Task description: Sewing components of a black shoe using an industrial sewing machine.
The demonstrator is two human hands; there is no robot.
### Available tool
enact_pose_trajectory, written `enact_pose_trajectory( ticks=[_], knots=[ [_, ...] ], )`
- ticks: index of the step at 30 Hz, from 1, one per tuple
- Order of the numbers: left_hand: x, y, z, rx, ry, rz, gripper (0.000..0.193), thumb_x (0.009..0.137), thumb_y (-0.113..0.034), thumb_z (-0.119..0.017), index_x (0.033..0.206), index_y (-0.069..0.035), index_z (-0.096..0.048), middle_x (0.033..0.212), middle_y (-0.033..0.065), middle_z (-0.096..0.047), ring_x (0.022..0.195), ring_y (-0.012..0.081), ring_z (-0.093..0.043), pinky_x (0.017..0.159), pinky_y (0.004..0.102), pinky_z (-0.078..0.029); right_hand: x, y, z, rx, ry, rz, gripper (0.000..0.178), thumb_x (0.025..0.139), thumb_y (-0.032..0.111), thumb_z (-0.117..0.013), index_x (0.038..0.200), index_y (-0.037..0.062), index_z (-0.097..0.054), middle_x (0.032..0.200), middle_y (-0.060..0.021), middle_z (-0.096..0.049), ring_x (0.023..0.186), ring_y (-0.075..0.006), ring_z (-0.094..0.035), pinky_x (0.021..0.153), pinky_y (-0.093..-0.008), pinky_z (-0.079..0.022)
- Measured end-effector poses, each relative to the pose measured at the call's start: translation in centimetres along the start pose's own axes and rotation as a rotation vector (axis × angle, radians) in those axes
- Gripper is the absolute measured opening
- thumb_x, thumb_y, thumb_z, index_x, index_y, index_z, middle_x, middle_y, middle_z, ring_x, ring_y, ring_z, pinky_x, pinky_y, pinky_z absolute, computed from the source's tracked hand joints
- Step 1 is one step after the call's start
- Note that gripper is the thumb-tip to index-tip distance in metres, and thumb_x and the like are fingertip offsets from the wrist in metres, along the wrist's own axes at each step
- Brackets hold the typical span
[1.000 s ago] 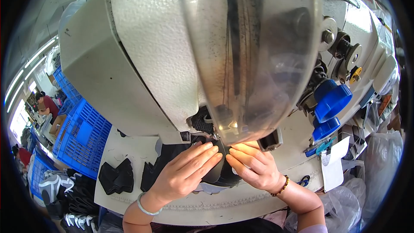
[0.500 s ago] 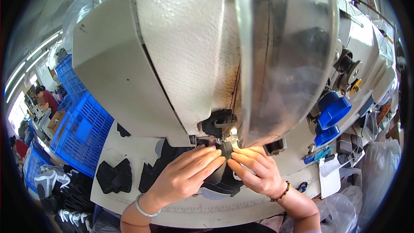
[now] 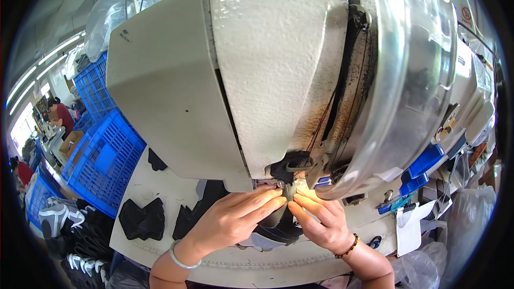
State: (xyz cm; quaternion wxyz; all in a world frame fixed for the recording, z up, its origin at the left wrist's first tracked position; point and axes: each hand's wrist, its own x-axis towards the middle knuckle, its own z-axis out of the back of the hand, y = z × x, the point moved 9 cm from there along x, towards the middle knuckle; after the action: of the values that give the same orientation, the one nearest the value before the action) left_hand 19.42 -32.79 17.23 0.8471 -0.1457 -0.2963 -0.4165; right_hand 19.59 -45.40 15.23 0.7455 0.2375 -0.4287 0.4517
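Note:
A white sewing machine (image 3: 267,75) fills the upper middle, its lit needle area low in front of me. Under it lies a dark fabric piece (image 3: 274,218), its near part curved. My left hand (image 3: 238,217) holds its left side, fingertips together close to the presser foot. On the other side my right hand (image 3: 323,223) pinches the right edge with thumb and fingers. More black material with a pale grey edge lies beneath the hands. Cut black pieces (image 3: 142,219) are stacked on the worktable (image 3: 225,270) to the left. The needle tip is hidden.
Blue plastic crates (image 3: 104,163) stand at the left, above a pile of black and grey shoe uppers (image 3: 56,219). A clear curved guard (image 3: 412,75) bulges out on the machine's right. Small tools (image 3: 396,203), a white paper (image 3: 409,227) and plastic bags (image 3: 471,230) are at the right. People work far left.
My view has shifted, so the machine head and its clear guard appear farther right. Both hands stay at the dark fabric piece, fingertips slightly lower in the picture.

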Motion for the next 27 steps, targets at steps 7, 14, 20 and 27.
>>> enact_pose_trajectory(
  ticks=[7,14,20,27],
  knots=[
    [0.1,0.1,0.1,-0.02,-0.016,0.01,0.041,0.078,0.004,-0.06,0.118,-0.002,-0.065,0.124,0.0071,-0.062,0.11,0.0175,-0.063,0.086,0.0276,-0.052,-0.1,0.3,0.2,0.002,0.002,0.036,0.044,0.064,0.008,-0.068,0.108,0.0022,-0.067,0.104,-0.008,-0.063,0.093,-0.0247,-0.062,0.08,-0.0369,-0.053],
    [0.1,0.0,0.2,-0.021,0.004,-0.001,0.043,0.076,0.004,-0.06,0.118,-0.002,-0.065,0.124,0.0069,-0.062,0.109,0.0173,-0.063,0.085,0.0275,-0.052,0.5,0.7,0.1,-0.054,0.082,0.064,0.041,0.064,-0.003,-0.069,0.105,0.0051,-0.069,0.11,-0.0096,-0.067,0.1,-0.0251,-0.067,0.07,-0.0323,-0.054],
    [0.0,0.3,0.1,-0.007,-0.021,-0.004,0.046,0.072,0.002,-0.064,0.117,-0.003,-0.067,0.123,0.0035,-0.062,0.104,0.0166,-0.064,0.083,0.0282,-0.053,1.0,0.7,0.1,-0.064,0.125,0.053,0.041,0.063,-0.002,-0.071,0.104,0.0041,-0.069,0.108,-0.0094,-0.066,0.098,-0.0246,-0.069,0.065,-0.0307,-0.055],
    [0.2,0.6,0.2,-0.018,-0.086,-0.017,0.057,0.061,0.001,-0.07,0.118,-0.005,-0.067,0.115,0.0015,-0.062,0.087,0.0157,-0.066,0.071,0.0286,-0.056,1.1,0.3,-0.1,-0.028,0.1,0.029,0.042,0.063,-0.004,-0.07,0.104,0.0043,-0.069,0.11,-0.0091,-0.064,0.088,-0.0224,-0.069,0.061,-0.0306,-0.053]
  ],
)
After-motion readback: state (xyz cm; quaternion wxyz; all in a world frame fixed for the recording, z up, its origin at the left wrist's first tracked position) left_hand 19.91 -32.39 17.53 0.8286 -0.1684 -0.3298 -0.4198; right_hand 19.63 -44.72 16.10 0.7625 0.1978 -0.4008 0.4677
